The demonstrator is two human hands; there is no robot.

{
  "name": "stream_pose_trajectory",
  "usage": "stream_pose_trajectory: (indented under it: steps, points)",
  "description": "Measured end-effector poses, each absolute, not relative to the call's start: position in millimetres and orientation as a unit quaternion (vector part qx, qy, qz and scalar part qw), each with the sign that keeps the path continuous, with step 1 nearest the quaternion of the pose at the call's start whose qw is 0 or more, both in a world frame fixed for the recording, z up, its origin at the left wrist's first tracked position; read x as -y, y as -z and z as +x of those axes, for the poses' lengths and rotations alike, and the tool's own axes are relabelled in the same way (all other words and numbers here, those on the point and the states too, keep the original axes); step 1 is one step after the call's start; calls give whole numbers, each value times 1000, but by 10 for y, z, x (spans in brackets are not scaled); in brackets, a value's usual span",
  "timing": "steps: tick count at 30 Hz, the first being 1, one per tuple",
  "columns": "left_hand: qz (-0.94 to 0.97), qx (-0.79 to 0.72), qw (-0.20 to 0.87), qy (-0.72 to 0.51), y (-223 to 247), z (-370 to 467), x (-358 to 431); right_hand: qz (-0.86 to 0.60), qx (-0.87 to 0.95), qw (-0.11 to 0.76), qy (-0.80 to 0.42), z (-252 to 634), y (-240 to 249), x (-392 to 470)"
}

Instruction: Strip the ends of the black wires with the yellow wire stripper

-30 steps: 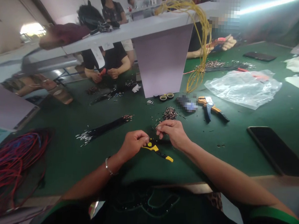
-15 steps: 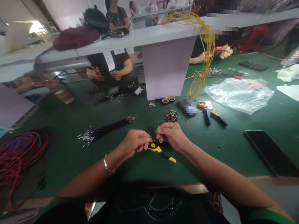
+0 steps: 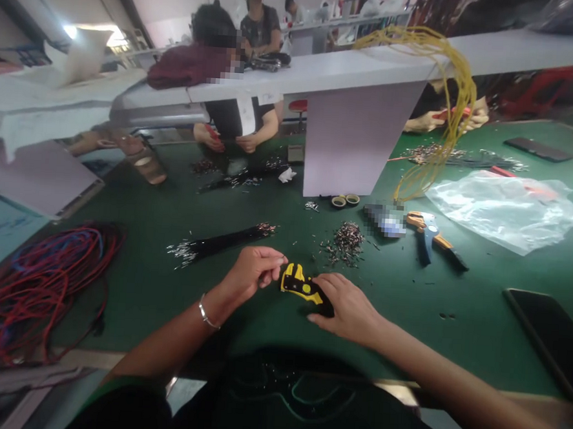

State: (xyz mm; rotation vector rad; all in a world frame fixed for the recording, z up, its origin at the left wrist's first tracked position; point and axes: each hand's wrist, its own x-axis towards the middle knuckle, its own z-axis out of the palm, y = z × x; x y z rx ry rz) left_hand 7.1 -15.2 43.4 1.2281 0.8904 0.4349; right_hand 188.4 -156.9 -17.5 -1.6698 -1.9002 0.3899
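Note:
My left hand (image 3: 252,271) is closed in a pinch near the head of a yellow and black hand tool (image 3: 301,285); what its fingertips hold is too small to name. My right hand (image 3: 346,305) is wrapped round the tool's dark handle, the jaws pointing left. Beyond the tool lies a pile of small copper-coloured pieces (image 3: 347,239). A bundle of black wires (image 3: 221,241), with silvery and coppery ends, lies beyond my left hand.
Orange and blue pliers (image 3: 428,233), a plastic bag (image 3: 505,205) and a phone (image 3: 545,340) lie to the right. Red and blue cables (image 3: 43,290) fill the left. Yellow wires (image 3: 462,76) hang from the raised shelf (image 3: 334,68). Other people's hands are across the table.
My right hand has moved from a pinch beside my left hand to a grip on the yellow and black tool. The view has shifted, and a person's head shows beside the maroon cloth.

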Motion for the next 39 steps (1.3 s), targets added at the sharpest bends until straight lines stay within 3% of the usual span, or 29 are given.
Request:
stream_pose_trajectory:
  steps: [4,8,14,18,29,39]
  points:
    - [544,-410,703,-204,-434,72,136,-645,710,259,-110,1869,312,1588]
    - [542,-412,700,-216,-457,86,127,-651,672,323,-141,1949,323,1511]
    - [539,-417,690,-244,-571,84,114,-582,414,508,-481,2204,83,1462]
    - [543,-413,689,-243,-567,158,115,-445,293,621,-575,2268,-83,1416]
    - [584,-409,652,-257,-544,530,250,-417,298,635,-578,2237,-199,1381]
    - [532,-414,704,-224,-337,555,215,-531,339,617,-472,2128,191,1428]
